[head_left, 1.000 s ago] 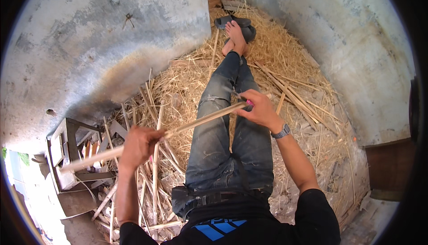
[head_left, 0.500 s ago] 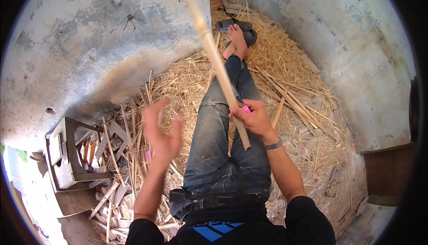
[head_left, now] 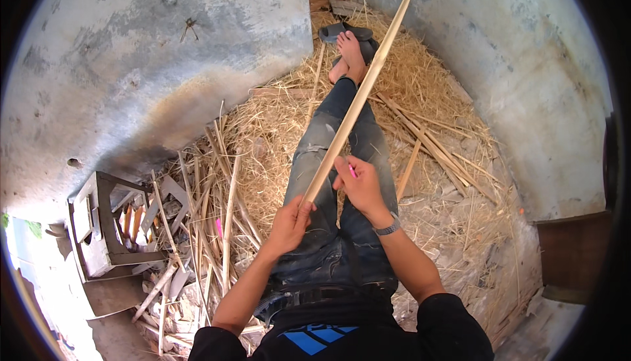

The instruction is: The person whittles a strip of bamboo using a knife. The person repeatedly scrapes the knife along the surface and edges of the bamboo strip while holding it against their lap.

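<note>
A long, pale split bamboo strip [head_left: 358, 104] slants across my legs, its far end rising past the top edge of the view. My left hand [head_left: 290, 225] is closed around its lower end, above my left thigh. My right hand [head_left: 361, 187] sits just right of the strip, fingers curled around a pink-handled knife [head_left: 353, 171]. Only a bit of pink shows between the fingers; the blade is hidden now, though a dark part of it showed earlier. Whether the right fingers also touch the strip I cannot tell.
Several sticks and strips [head_left: 230, 223] are heaped at my left, near a broken wooden frame [head_left: 98, 229]. More strips [head_left: 434, 147] lie right of my legs. Straw shavings [head_left: 420, 78] cover the floor. Dark sandals [head_left: 368, 48] lie by my bare feet. Grey walls [head_left: 164, 65] rise on both sides.
My left hand, open and apart before, has moved right and gripped the strip's lower end. The strip's far end has swung from left to right. A strip now shows where my left hand was.
</note>
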`<state>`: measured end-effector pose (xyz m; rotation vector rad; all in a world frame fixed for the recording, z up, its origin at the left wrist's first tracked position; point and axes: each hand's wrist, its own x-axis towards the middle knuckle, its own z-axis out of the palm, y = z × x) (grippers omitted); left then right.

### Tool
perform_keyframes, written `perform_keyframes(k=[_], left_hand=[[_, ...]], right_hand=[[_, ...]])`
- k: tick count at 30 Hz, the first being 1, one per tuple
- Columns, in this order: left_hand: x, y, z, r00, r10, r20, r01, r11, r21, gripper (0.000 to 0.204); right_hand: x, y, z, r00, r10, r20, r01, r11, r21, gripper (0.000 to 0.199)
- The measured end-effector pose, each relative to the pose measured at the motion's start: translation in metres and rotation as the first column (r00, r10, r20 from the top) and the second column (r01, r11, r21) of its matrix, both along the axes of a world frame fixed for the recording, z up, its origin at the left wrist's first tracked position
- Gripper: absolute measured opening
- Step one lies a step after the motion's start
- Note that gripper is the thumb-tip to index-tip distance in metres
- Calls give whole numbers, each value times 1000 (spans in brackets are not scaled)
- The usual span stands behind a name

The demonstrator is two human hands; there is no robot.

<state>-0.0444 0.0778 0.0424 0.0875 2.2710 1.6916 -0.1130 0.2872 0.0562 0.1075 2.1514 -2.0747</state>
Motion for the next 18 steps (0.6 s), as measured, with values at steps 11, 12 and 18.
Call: perform_keyframes(k=[11, 12, 18], left_hand=[[19, -50, -31, 975, 12, 222, -1, 999, -52, 35], [16, -48, -30, 978, 15, 209, 1, 997, -78, 35], [8, -37, -32, 990, 16, 140, 6, 988, -156, 32]], right_hand=[[52, 42, -41, 990, 142, -11, -125, 903, 411, 32], [58, 37, -39, 980, 194, -48, -152, 878, 453, 31], [74, 1, -26, 941, 331, 71, -305, 739, 601, 43]])
